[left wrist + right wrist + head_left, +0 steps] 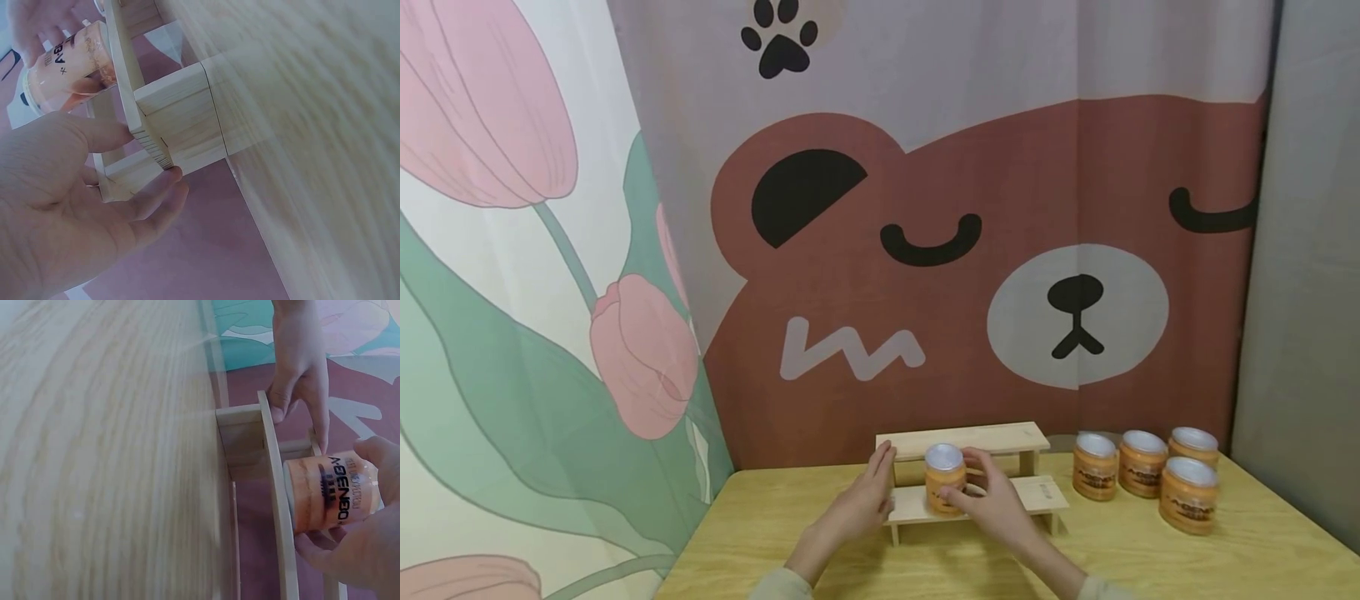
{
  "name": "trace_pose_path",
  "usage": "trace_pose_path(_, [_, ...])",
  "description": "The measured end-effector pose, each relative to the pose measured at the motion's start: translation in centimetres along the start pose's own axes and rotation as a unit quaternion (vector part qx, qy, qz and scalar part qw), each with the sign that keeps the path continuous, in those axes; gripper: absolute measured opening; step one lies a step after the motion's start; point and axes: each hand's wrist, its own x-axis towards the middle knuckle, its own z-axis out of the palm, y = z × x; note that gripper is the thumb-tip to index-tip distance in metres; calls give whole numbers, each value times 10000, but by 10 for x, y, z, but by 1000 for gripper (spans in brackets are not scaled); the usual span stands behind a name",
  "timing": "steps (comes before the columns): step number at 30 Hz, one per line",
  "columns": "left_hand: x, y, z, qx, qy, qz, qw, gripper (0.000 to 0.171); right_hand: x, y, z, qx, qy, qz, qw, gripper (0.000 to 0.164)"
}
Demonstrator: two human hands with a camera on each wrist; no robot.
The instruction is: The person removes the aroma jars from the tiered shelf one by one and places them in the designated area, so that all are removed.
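A small orange can (945,479) with a silver lid and dark lettering stands upright at the lower step of a two-step wooden stand (1041,493). My right hand (996,504) grips it from the right, with fingers and thumb around its side. In the right wrist view, the can's base (289,497) is right at the step's surface. At the stand's left end is my left hand (859,504). The left wrist view shows its thumb and fingertips (174,175) holding the end of the lower board (150,147).
Several more orange cans (1189,496) stand in a group on the wood-grain table (1150,567), right of the stand. Behind the table hangs a curtain (955,350) with a bear print, and a tulip-print curtain (550,333) borders the left side.
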Motion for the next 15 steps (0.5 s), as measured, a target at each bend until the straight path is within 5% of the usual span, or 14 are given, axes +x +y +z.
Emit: trace_pose_path(15, [1,-6,4,-59,-16,81,9999,82,-1,8,11,-181,203,-278,9992,75])
